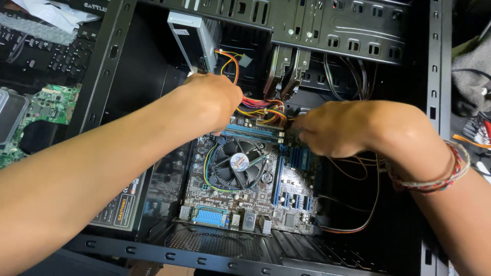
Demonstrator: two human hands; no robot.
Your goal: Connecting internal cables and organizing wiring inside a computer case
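Inside the open PC case (434, 76), both hands worked the cable bundle (263, 110) above the motherboard (255, 194).
L hand (209, 102) clenched on wires by its fingers; R hand (332, 128) fingers pinched near bundle end, grip unclear. Best pull connector body, not wires, clear of fan (238, 163).

Black case frame (110, 56), blue slots (279, 176), red-yellow wires (263, 108), red-and-white beaded bracelet (450, 174), green loose board (51, 105).
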